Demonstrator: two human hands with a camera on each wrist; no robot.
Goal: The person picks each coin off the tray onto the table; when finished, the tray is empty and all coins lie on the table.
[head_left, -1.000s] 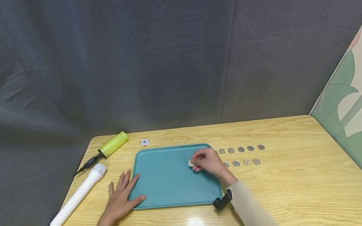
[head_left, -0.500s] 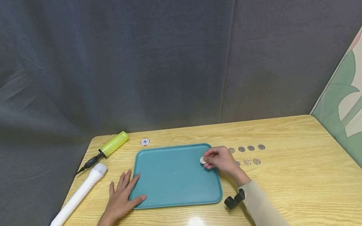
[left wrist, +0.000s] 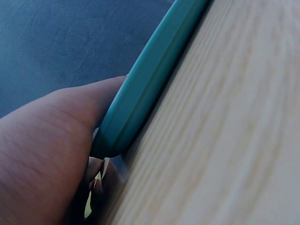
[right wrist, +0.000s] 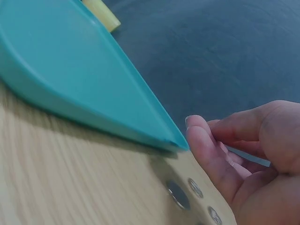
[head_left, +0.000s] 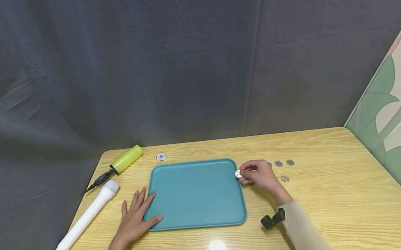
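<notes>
My left hand rests with spread fingers on the left edge of a teal tray. In the left wrist view its thumb reaches over the tray rim. My right hand pinches a silver coin between thumb and fingertips, right at the tray's right rim. In the right wrist view the thumb and fingers hide that coin. Several similar coins lie in two rows on the table to the right, some covered by the right hand.
A poker chip lies behind the tray. At the back left is a yellow-green hand pump with a black nozzle, and before it a long white microphone-shaped stick. A dark curtain hangs behind the wooden table.
The right hand has moved rightward with the coin, from over the tray to its right rim, now covering more of the coins on the table. The left hand has stayed in place.
</notes>
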